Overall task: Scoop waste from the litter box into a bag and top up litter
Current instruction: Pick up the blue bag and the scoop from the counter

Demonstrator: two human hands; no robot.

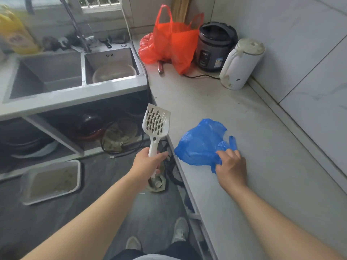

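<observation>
The blue bag (201,143) lies crumpled on the counter (262,147) at its front edge, and the right hand (231,168) pinches the bag's near corner, fingers curled into the plastic. The left hand (148,162) grips the handle of the white slotted scoop (155,122), held upright just off that edge. The litter box (51,182) sits on the floor to the left — well apart from both hands. Bare counter stretches toward the wall; both forearms reach forward.
</observation>
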